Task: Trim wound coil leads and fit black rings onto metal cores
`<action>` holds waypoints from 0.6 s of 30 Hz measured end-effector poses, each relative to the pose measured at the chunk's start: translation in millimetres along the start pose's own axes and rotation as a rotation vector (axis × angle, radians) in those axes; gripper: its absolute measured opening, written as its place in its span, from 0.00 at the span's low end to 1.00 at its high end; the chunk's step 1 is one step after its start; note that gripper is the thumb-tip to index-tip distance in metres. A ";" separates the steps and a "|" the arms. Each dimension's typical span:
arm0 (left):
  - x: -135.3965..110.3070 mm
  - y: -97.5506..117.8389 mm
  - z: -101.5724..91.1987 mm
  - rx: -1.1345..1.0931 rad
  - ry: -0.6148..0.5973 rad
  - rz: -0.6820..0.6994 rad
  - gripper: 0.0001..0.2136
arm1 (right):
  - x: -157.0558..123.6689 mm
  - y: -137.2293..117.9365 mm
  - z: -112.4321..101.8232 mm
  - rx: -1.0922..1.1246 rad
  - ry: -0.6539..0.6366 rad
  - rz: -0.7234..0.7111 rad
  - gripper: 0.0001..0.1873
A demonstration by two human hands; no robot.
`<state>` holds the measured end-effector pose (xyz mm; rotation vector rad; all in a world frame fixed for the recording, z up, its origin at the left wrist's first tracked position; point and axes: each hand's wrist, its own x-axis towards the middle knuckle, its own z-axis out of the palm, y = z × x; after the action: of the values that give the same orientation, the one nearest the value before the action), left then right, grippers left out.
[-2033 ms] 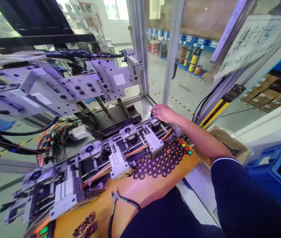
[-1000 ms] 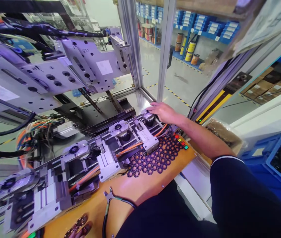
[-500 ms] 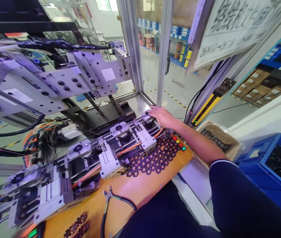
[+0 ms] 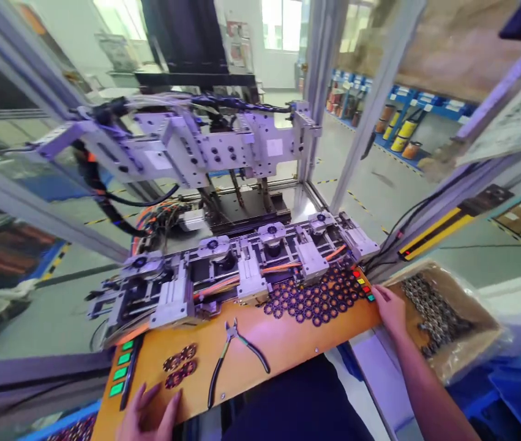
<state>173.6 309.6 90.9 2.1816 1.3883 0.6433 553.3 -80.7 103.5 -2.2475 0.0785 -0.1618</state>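
Observation:
My right hand (image 4: 391, 312) is at the right end of the orange work board (image 4: 288, 355), fingers stretched toward a row of coloured buttons (image 4: 363, 283), its tips by the lowest, green one. My left hand (image 4: 147, 416) rests at the board's near left edge, thumb and fingers apart, holding nothing. Just beyond it lie several copper-wound rings (image 4: 180, 366). Between the hands, pliers with black handles (image 4: 238, 349) lie spread. Many dark toothed rings (image 4: 318, 303) cover the board's right part. Behind them, a winding machine's row of round fixtures (image 4: 272, 231) carries dark ring parts.
Green buttons (image 4: 120, 372) line the board's left end. A metal gantry (image 4: 223, 150) hangs over the machine. At right stand a carton of metal parts (image 4: 439, 312) and a yellow sensor bar (image 4: 434, 236). Frame posts (image 4: 374, 104) surround the station.
My right hand has come back from the rightmost fixture to the coloured buttons. My left hand has entered at the lower left. The view has swung left; the sensor bar's light went from green to red.

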 end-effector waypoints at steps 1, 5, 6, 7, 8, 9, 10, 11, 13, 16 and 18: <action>1.3 4.4 0.9 0.000 0.001 0.010 0.33 | 0.2 3.5 -0.5 0.000 -0.043 0.046 0.13; 5.8 17.8 4.2 -0.054 0.015 0.041 0.33 | 4.0 4.9 -5.2 -0.008 -0.155 0.154 0.11; 6.3 19.3 5.2 -0.066 0.024 0.037 0.33 | 4.8 4.1 -6.0 -0.011 -0.169 0.168 0.11; 6.6 20.3 6.2 -0.078 0.033 0.031 0.32 | 5.2 3.4 -6.4 -0.015 -0.180 0.178 0.11; 6.5 20.8 7.1 -0.091 0.038 0.027 0.32 | 5.3 2.9 -6.6 -0.021 -0.187 0.185 0.11; 6.3 21.1 7.8 -0.104 0.041 0.022 0.31 | 5.2 2.6 -6.6 -0.029 -0.191 0.189 0.11; 5.8 21.3 8.2 -0.117 0.041 0.017 0.31 | 4.9 2.6 -6.4 -0.040 -0.191 0.191 0.11; 5.1 21.4 8.2 -0.129 0.038 0.011 0.30 | 4.6 2.7 -6.2 -0.053 -0.187 0.192 0.11; 3.1 21.6 6.9 -0.148 0.036 -0.007 0.29 | 4.6 3.0 -5.5 -0.084 -0.170 0.186 0.12; -1.8 21.7 1.6 -0.172 0.048 -0.049 0.29 | 7.3 2.2 -2.9 -0.131 -0.133 0.174 0.13; -5.7 21.5 -4.0 -0.191 0.059 -0.084 0.29 | 10.5 0.1 0.4 -0.171 -0.111 0.177 0.13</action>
<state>183.9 296.8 106.4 1.9595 1.3790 0.7811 563.7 -81.7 104.2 -2.4011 0.2387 0.0670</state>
